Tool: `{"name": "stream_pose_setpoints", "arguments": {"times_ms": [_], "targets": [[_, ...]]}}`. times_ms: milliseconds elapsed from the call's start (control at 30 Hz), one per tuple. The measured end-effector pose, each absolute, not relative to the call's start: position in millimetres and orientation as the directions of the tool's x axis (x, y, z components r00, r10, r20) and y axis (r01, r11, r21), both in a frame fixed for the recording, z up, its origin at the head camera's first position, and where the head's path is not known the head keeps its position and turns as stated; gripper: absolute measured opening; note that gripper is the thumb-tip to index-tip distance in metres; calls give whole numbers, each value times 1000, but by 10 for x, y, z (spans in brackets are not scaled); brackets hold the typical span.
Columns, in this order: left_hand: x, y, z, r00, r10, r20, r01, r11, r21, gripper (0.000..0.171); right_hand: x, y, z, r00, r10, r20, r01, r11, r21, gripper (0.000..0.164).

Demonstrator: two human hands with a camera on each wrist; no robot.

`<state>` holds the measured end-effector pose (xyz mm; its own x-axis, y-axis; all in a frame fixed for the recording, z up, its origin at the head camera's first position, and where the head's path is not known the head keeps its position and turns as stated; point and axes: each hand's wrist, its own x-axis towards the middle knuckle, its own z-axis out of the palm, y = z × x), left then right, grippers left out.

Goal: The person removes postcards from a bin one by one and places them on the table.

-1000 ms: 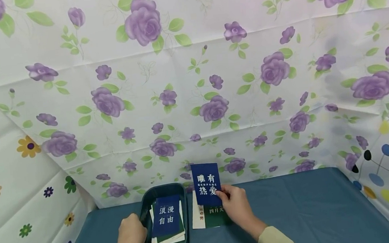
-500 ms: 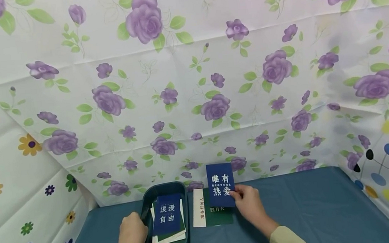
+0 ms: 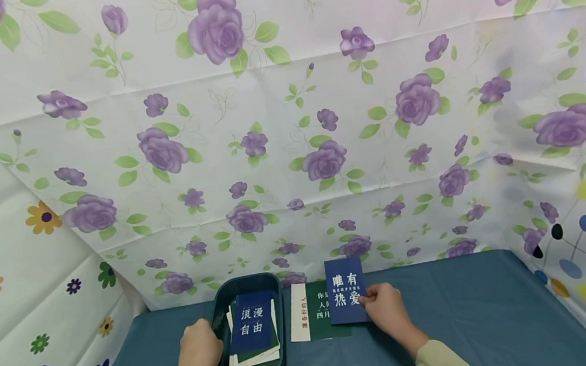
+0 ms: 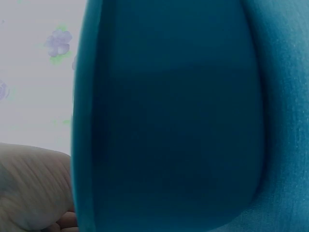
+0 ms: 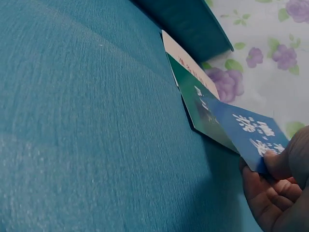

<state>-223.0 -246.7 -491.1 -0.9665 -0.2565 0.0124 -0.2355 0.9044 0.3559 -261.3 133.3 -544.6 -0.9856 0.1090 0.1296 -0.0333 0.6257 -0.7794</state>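
My right hand (image 3: pixel 390 309) pinches a blue card (image 3: pixel 345 283) with white characters between thumb and fingers. That card overlaps the right part of a green card (image 3: pixel 316 303) on the table; beside the green one shows a white card (image 3: pixel 299 316) with dark red characters. In the right wrist view the blue card (image 5: pixel 251 130) slants over the green card (image 5: pixel 203 116). My left hand (image 3: pixel 198 351) grips the left rim of a dark teal tray (image 3: pixel 280 335); its fingertips are mostly hidden. Inside the tray, a blue card (image 3: pixel 253 321) tops several green and white cards.
A blue-green cloth (image 3: pixel 466 313) covers the table. Behind it rises a white sheet (image 3: pixel 265 110) with purple flowers, and patterned sheets stand at the left (image 3: pixel 12 324) and right (image 3: pixel 581 251) sides.
My right hand has moved the blue card rightward and then lower, uncovering more of the green and white cards beneath. The left hand and the tray have stayed in place.
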Motion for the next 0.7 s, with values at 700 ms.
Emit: {"name": "stream_pose_setpoints", "arguments": {"times_ms": [700], "targets": [[-2240, -2480, -4929, -965, -261, -1, -246, 908, 339, 8, -2604, 1327, -5545, -1000, 28, -3, 20, 635, -773, 48]]}}
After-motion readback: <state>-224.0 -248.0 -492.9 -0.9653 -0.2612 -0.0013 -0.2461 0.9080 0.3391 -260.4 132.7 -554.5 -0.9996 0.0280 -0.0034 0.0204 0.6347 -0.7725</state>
